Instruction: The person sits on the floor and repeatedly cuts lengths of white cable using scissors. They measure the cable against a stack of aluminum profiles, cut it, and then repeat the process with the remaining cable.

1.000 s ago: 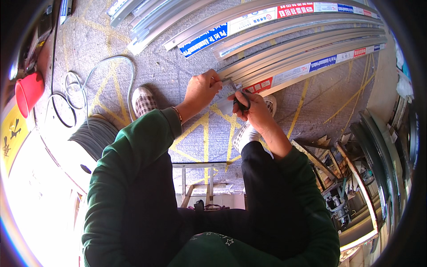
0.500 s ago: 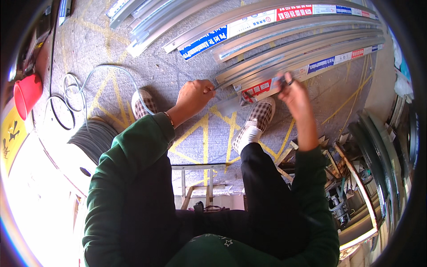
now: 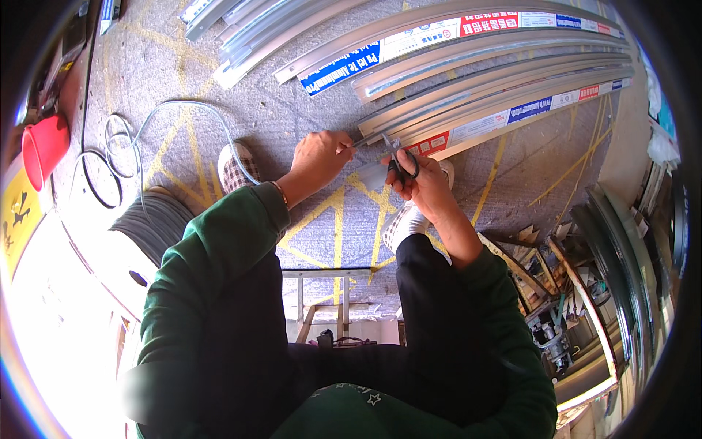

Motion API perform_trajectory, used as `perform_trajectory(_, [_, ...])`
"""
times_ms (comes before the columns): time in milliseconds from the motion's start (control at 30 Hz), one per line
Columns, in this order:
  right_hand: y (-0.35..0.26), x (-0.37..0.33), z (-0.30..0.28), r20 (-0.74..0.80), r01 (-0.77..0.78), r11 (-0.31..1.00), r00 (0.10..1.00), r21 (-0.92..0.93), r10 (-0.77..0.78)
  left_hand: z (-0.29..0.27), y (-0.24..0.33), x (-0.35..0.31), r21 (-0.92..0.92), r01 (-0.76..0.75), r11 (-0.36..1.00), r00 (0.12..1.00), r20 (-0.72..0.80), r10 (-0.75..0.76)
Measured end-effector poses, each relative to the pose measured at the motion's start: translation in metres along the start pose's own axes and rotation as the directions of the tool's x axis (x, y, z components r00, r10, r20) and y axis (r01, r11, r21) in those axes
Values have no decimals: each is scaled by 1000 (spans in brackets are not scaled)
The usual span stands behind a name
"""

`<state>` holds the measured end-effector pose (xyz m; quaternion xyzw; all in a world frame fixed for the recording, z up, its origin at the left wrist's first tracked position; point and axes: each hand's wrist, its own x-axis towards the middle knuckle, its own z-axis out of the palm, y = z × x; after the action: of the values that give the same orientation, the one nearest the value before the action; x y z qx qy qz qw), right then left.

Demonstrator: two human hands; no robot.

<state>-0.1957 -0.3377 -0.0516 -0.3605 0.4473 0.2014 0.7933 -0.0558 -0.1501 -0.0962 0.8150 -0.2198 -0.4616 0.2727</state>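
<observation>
My left hand (image 3: pixel 319 159) is closed in a pinch on a thin grey strip (image 3: pixel 360 143) at the near left end of the aluminium profiles (image 3: pixel 453 99). In my right hand (image 3: pixel 431 192) is a pair of scissors (image 3: pixel 401 170) with dark handles, my fingers through the loops. The blades point up toward the profile ends, just right of my left fingertips. A grey cord (image 3: pixel 186 103) loops over the floor from a spool (image 3: pixel 157 223) and passes out of sight behind my left forearm.
More metal profiles (image 3: pixel 270 44) lie at the far side. A red bucket (image 3: pixel 45 152) stands at left. A metal stool frame (image 3: pixel 325 274) is between my legs. On the right are a rusty rack (image 3: pixel 585 293) with tools and dark curved strips (image 3: pixel 621 241). My checkered shoes rest on the floor.
My right hand has come left and nearer with the scissors, from over the profiles to beside my left hand. The left hand stays in place, still pinching.
</observation>
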Motion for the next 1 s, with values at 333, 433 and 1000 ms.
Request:
perform_trajectory(333, [-67,12,-85,-371,298,953,881,-49,-294,0,-5,0,-69,-28,997,999,22,29])
perform_trajectory(433, [-116,29,-126,-511,419,901,752,-115,-415,0,-5,-1,-30,-44,999,999,13,45])
perform_trajectory(1000, [-14,-4,-4,-121,8,1000,993,9,-7,-1,-5,-1,-29,-56,998,998,3,56])
